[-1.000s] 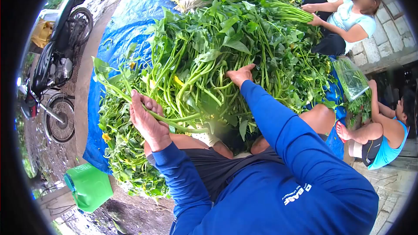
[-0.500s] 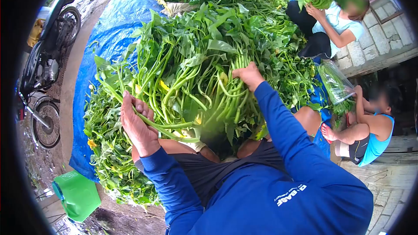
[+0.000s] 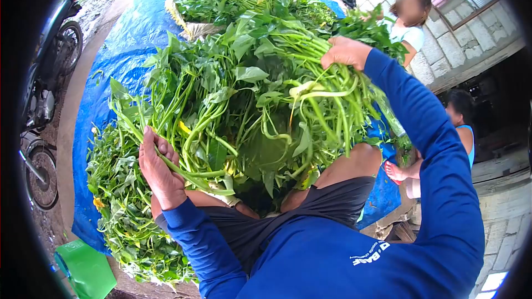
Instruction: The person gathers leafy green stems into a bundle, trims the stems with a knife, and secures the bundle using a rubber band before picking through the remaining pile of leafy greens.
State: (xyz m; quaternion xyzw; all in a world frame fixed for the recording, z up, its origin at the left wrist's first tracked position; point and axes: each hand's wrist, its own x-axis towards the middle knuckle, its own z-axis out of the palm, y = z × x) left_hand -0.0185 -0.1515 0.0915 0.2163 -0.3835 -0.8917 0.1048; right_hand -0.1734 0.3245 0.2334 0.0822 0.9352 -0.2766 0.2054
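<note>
My right hand (image 3: 346, 54) is closed around a thick bunch of water spinach (image 3: 299, 41), held up over the right side of the heap. The leaves of this bunch point up and left, and its cut stem ends hang down toward my knee. On the left, my left hand (image 3: 160, 166) is closed on a few long green water spinach stems (image 3: 194, 181), whose ends stick out past my wrist. Between both hands spreads a large heap of loose water spinach (image 3: 183, 72), with a few yellowed leaves in it.
Under the heap lies a blue tarp (image 3: 100, 99). Behind it is a sack (image 3: 199, 29) with more greens. A motorcycle (image 3: 44, 94) stands at left, with a green plastic container (image 3: 88, 271) below. Two people sit at right, one in a white shirt (image 3: 411, 36), by a block wall (image 3: 421, 69).
My right hand has lifted its bunch up and to the right, away from the middle of the heap. My left hand keeps its stems. The view has shifted slightly.
</note>
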